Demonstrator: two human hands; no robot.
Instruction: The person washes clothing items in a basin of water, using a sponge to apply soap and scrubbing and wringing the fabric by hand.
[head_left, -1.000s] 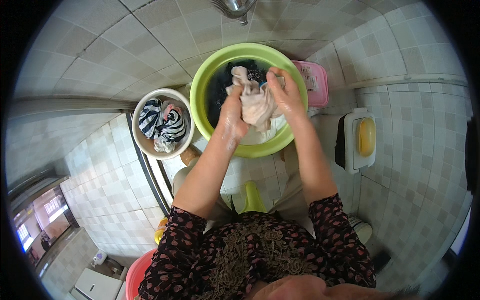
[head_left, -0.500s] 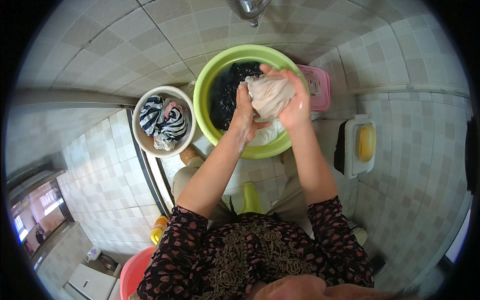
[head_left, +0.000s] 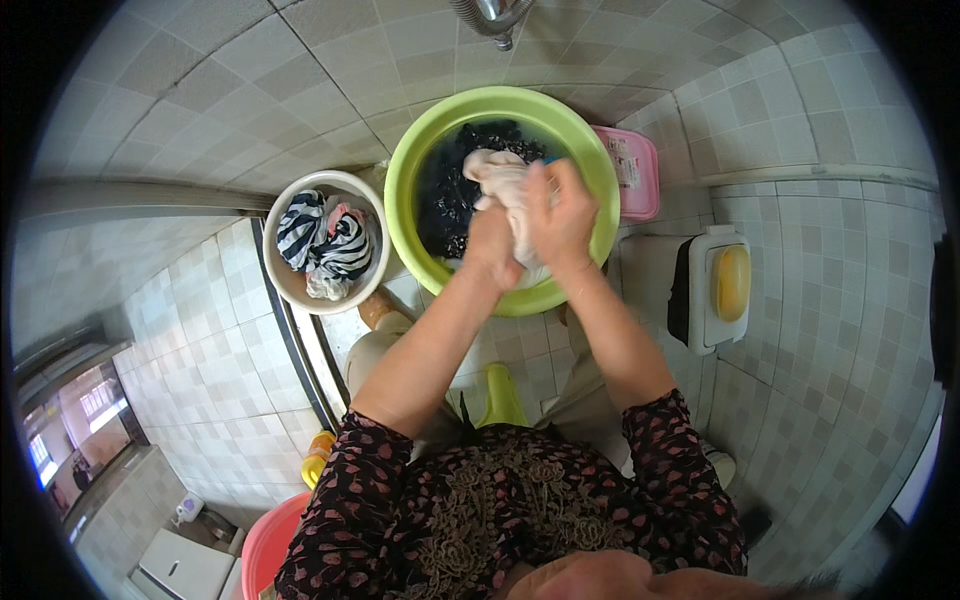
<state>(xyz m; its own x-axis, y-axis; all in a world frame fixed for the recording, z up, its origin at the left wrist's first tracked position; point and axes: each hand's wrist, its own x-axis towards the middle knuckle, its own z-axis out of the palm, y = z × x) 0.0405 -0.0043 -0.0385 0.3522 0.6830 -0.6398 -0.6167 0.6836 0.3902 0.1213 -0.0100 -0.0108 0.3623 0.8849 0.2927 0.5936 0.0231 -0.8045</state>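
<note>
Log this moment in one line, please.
left hand: gripping pale pink cloth; right hand: against same cloth; place: over lime-green basin holding dark laundry

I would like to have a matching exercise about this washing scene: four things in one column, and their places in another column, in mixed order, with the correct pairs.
Things
1. Pale cloth
2. Striped cloth
3. Pink container
4. Yellow bottle

Places
A. Just right of the green basin
B. Inside the white basin
C. At lower left, near the pink tub
D. Between left hand and right hand

Pairs: 1-D, 2-B, 3-A, 4-C
</note>
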